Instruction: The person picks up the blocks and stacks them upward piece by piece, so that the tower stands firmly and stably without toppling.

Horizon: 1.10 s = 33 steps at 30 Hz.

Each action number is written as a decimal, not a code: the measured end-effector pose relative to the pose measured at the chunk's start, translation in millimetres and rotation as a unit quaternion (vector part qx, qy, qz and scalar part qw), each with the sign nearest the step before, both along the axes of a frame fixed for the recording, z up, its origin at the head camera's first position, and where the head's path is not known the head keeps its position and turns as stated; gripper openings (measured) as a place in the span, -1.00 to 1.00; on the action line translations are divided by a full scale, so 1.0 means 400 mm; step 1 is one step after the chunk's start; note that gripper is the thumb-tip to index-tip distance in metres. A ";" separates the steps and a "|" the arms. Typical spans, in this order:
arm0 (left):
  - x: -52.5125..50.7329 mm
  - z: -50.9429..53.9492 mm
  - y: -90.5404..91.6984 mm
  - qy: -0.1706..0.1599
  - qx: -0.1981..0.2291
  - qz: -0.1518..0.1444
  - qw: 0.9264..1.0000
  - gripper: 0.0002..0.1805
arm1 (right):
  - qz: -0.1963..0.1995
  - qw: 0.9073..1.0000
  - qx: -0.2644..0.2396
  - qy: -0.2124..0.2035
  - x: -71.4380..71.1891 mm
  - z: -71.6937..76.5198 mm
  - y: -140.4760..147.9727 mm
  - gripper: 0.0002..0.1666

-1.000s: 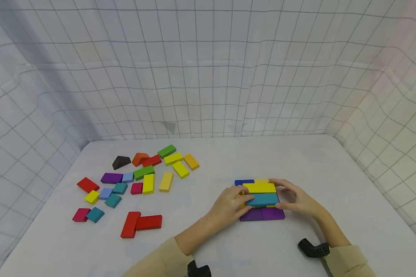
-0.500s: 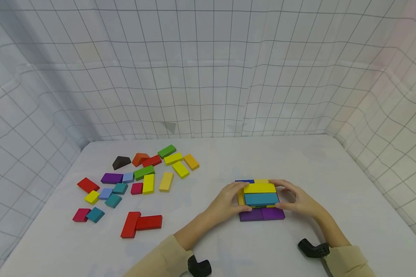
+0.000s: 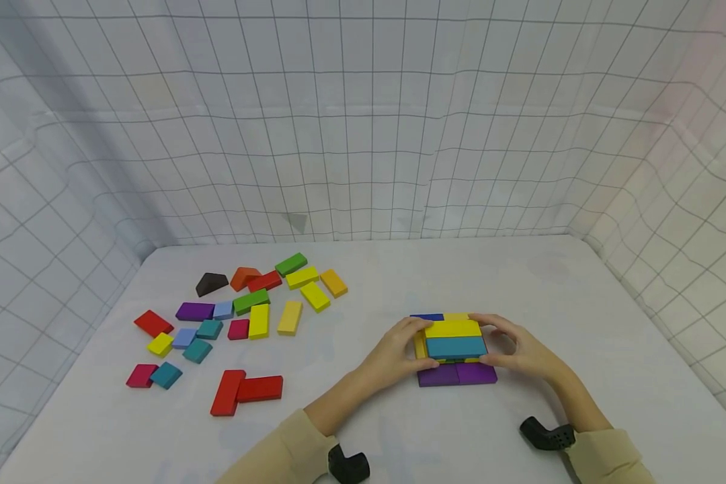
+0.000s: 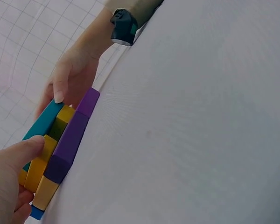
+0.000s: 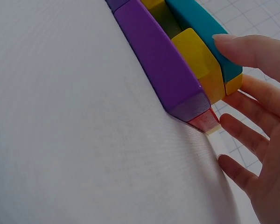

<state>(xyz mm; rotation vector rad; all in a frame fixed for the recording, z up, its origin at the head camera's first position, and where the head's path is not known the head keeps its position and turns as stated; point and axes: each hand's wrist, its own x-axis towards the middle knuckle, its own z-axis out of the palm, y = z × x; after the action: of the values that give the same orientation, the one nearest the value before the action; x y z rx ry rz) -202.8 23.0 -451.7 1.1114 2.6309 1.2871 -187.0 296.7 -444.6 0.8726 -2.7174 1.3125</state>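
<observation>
One block stack (image 3: 456, 347) sits right of centre on the white table (image 3: 441, 437); left hand (image 3: 388, 356) pinches its left end, right hand (image 3: 525, 349) its right, though far-side grip's kinda hard to see.

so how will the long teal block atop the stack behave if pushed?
Likely stiff: the teal block has straight edges. Unlikely to roll, given its flat faces. It could slide, since it rests on yellow blocks with no fastener visible.
</observation>
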 end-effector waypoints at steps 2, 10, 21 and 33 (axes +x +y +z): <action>0.000 0.001 -0.001 -0.002 0.001 0.000 1.000 -0.30 | 0.001 1.000 -0.005 -0.005 -0.001 -0.001 0.001 -0.25; -0.001 -0.002 -0.002 0.000 0.003 -0.003 1.000 -0.31 | -0.003 1.000 -0.001 -0.006 -0.005 -0.005 0.001 -0.24; 0.015 0.018 -0.022 -0.035 -0.016 0.002 0.999 -0.21 | 0.009 1.000 -0.005 0.007 -0.005 -0.008 0.001 -0.22; 0.055 0.063 -0.305 -0.059 -0.093 0.110 0.988 -0.19 | -0.004 1.000 0.004 0.008 -0.003 -0.007 0.000 -0.21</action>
<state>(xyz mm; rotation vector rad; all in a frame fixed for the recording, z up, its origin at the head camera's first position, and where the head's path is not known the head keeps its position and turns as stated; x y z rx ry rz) -180.7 -99.0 -426.5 0.7161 2.7744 1.0688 -188.0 296.9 -447.4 0.8674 -2.7133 1.2866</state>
